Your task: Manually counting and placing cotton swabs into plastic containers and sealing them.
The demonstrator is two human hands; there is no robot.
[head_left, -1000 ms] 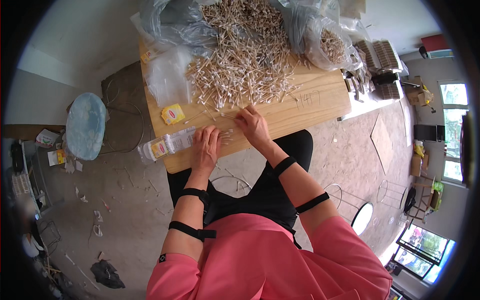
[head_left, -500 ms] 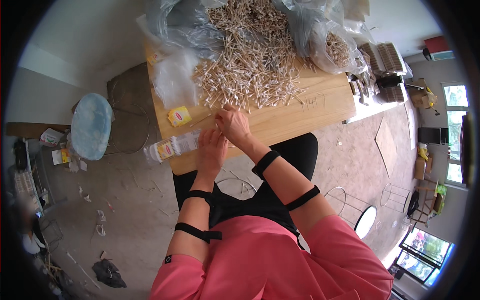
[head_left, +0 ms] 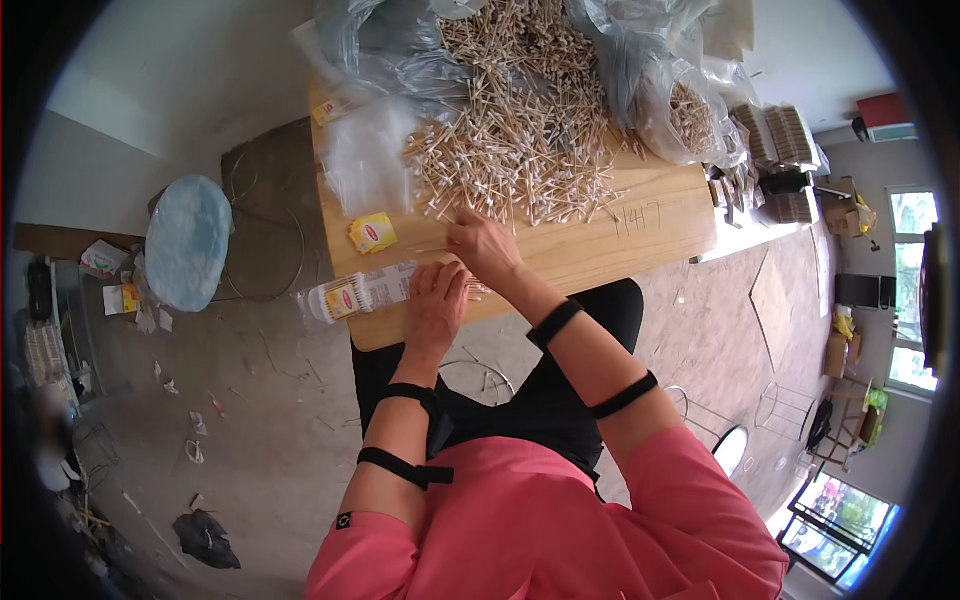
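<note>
My left hand (head_left: pixel 437 298) rests near the front edge of the wooden table, fingers curled over a small bunch of cotton swabs (head_left: pixel 479 289) whose sticks poke out on its right. Left of it lies a clear packet of cotton swabs (head_left: pixel 342 298) with a yellow label, overhanging the table edge. My right hand (head_left: pixel 484 248) is just beyond, its fingers bent together at the near edge of a big loose swab pile (head_left: pixel 525 150). What its fingertips hold is too small to make out. Yellow label cards (head_left: pixel 373 233) lie left of the hands.
Clear flat bags (head_left: pixel 366 160) are stacked at the table's left. Large plastic bags (head_left: pixel 395 60) flank the pile, and another bag of swabs (head_left: pixel 685 120) stands at the right. Stacked bundles (head_left: pixel 790 140) sit farther right. A blue-covered stool (head_left: pixel 188 243) stands left of the table (head_left: pixel 650 200).
The whole view has shifted slightly. My right hand stays by the pile's edge, and more swab sticks show beside my left hand, which remains by the packet.
</note>
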